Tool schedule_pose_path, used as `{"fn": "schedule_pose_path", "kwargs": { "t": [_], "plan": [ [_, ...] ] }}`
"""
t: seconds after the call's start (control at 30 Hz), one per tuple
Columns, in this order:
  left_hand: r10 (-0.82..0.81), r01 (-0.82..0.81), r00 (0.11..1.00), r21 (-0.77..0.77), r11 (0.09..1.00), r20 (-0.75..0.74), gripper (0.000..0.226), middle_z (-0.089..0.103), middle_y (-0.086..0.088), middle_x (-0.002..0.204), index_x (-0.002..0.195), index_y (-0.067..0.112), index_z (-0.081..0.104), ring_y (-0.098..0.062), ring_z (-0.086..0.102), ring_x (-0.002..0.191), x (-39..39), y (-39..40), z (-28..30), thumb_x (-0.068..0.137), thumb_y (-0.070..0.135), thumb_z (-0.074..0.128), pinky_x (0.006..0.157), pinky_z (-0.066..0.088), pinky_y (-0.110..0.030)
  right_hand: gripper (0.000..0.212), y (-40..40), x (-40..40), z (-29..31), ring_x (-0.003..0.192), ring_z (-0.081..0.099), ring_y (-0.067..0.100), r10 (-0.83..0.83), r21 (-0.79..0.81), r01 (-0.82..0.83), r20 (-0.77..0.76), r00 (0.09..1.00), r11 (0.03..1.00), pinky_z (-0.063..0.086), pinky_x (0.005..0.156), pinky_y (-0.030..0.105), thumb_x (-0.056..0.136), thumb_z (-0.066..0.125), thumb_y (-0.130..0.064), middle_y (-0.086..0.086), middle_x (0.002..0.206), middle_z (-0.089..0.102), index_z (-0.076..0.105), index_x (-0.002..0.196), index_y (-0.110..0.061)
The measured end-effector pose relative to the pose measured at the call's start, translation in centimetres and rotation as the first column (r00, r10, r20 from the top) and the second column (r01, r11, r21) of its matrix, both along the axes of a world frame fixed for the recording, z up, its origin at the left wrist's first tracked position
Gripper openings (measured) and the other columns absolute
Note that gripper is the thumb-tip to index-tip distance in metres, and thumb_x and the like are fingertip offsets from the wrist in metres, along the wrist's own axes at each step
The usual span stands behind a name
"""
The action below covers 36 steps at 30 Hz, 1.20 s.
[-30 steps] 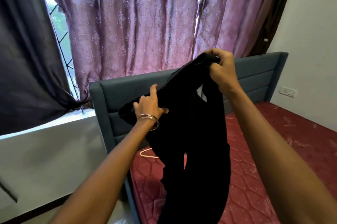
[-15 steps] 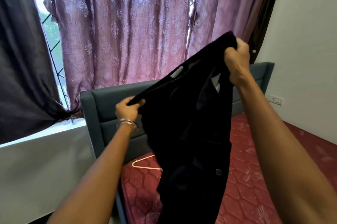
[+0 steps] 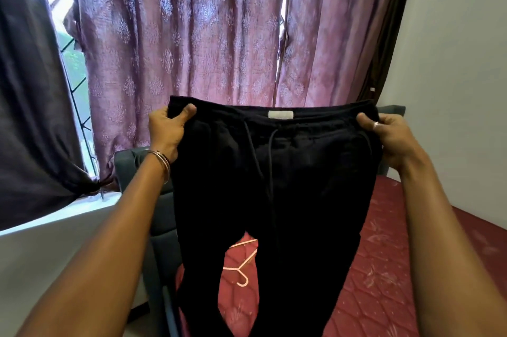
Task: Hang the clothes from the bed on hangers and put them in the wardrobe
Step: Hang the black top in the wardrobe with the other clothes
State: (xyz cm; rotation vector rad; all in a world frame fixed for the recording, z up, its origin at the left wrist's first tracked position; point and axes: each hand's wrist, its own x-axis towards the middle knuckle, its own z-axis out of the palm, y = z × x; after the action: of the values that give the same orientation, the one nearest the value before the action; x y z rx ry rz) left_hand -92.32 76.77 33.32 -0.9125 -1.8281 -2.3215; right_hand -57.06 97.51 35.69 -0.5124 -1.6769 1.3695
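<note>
- Gripping the trousers [image 3: 274, 172] by both waistband corners, your left hand [image 3: 167, 130] and right hand [image 3: 389, 136] spread them flat for hanging.
- Your hanger [image 3: 242, 262] waits on the bed [image 3: 384, 268].

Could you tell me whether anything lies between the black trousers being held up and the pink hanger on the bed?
Nothing visible does. The left hand and right hand grip the black trousers by the waistband, and the pink hanger lies on the red mattress, seen in the gap between the legs.
</note>
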Motion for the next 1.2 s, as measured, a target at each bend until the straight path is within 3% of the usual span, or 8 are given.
{"fn": "schedule_pose_path", "kwargs": {
  "t": [0.17, 0.27, 0.47, 0.63, 0.77, 0.83, 1.03, 1.2],
  "plan": [
    [0.284, -0.315, 0.949, -0.46, 0.83, -0.138, 0.049, 0.066, -0.025, 0.091, 0.083, -0.002, 0.064, -0.037, 0.062, 0.089, 2.8, 1.2, -1.1, 0.076, 0.046, 0.072, 0.069, 0.043, -0.037, 0.046, 1.0, -5.6, -2.9, 0.091, 0.064, 0.032, -0.662, 0.06, 0.671, 0.246, 0.708, 0.739, 0.049, 0.079, 0.039, 0.077, 0.073, -0.039, 0.017, 0.097, 0.067, 0.065, 0.092, 0.003],
    [0.317, -0.283, 0.948, -0.531, 0.799, -0.028, 0.048, 0.063, -0.02, 0.107, 0.105, -0.002, 0.06, -0.035, 0.059, 0.101, 6.5, 2.0, -1.1, 0.081, 0.038, 0.07, 0.079, 0.044, -0.036, 0.043, -3.3, -8.9, -4.0, 0.103, 0.058, 0.042, -0.703, 0.17, 0.687, 0.276, 0.655, 0.707, 0.045, 0.085, 0.041, 0.089, 0.063, -0.034, 0.031, 0.108, 0.062, 0.061, 0.099, 0.007],
    [-0.212, 0.275, 0.941, -0.227, 0.934, 0.265, 0.032, 0.066, -0.009, 0.07, 0.072, 0.005, 0.062, -0.025, 0.065, 0.071, 12.3, 5.6, 1.4, 0.073, 0.035, 0.073, 0.072, 0.057, -0.038, 0.033, -7.4, -14.5, -3.8, 0.085, 0.062, 0.028, -0.303, 0.436, 0.123, 0.372, 0.877, 0.892, 0.042, 0.067, 0.032, 0.088, 0.061, -0.037, 0.015, 0.085, 0.068, 0.066, 0.085, -0.005],
    [-0.732, 0.765, 0.639, -0.1, 0.636, 0.237, 0.02, 0.064, -0.006, 0.084, 0.103, 0.002, 0.062, -0.015, 0.06, 0.074, 12.0, 4.8, 4.2, 0.097, 0.006, 0.044, 0.073, 0.051, -0.029, 0.017, -6.8, -12.6, -2.0, 0.081, 0.063, 0.014, 0.139, 0.161, -0.158, 0.124, 0.982, 0.974, 0.053, 0.075, 0.031, 0.084, 0.072, -0.021, 0.004, 0.088, 0.068, 0.068, 0.098, -0.011],
    [-0.3, 0.132, 0.881, -0.418, 0.899, -0.366, 0.036, 0.067, -0.005, 0.102, 0.117, 0.016, 0.064, -0.017, 0.063, 0.096, 11.5, 5.1, 4.5, 0.085, 0.03, 0.067, 0.088, 0.052, -0.033, 0.022, -5.9, -11.4, -0.8, 0.088, 0.07, 0.033, 0.027, 0.206, -0.05, 0.112, 0.993, 0.977, 0.055, 0.085, 0.051, 0.077, 0.068, 0.005, 0.022, 0.096, 0.071, 0.068, 0.099, 0.003],
    [-0.218, -0.065, 0.663, -0.346, 0.936, -0.716, 0.071, 0.05, -0.005, 0.132, 0.14, 0.025, 0.043, -0.018, 0.045, 0.122, 10.4, 5.6, 5.4, 0.077, 0.05, 0.065, 0.105, 0.033, -0.032, 0.029, -5.8, -10.5, 0.1, 0.087, 0.07, 0.036, 0.067, 0.192, -0.088, 0.112, 0.991, 0.977, 0.056, 0.082, 0.05, 0.073, 0.068, 0.013, 0.025, 0.097, 0.07, 0.067, 0.1, 0.006],
    [-0.684, 0.202, 0.336, -0.659, 0.724, -0.648, 0.082, 0.052, 0.006, 0.13, 0.142, 0.026, 0.038, -0.004, 0.047, 0.118, 10.7, 6.7, 5.8, 0.078, 0.076, 0.04, 0.104, 0.038, -0.029, 0.045, -5.7, -8.3, 0.9, 0.081, 0.07, 0.035, 0.286, 0.033, -0.284, -0.062, 0.956, 0.958, 0.059, 0.073, 0.039, 0.06, 0.067, 0.026, 0.019, 0.088, 0.071, 0.066, 0.101, 0.008],
    [-0.749, 0.204, 0.334, -0.732, 0.65, -0.572, 0.068, 0.056, 0.005, 0.122, 0.136, 0.03, 0.04, -0.015, 0.054, 0.11, 11.1, 7.1, 4.8, 0.081, 0.07, 0.046, 0.095, 0.045, -0.033, 0.045, -5.0, -7.2, -0.8, 0.074, 0.07, 0.028, 0.362, 0.0, -0.364, -0.099, 0.927, 0.931, 0.057, 0.07, 0.032, 0.061, 0.064, 0.024, 0.013, 0.079, 0.072, 0.064, 0.102, 0.007]
  ]
}}
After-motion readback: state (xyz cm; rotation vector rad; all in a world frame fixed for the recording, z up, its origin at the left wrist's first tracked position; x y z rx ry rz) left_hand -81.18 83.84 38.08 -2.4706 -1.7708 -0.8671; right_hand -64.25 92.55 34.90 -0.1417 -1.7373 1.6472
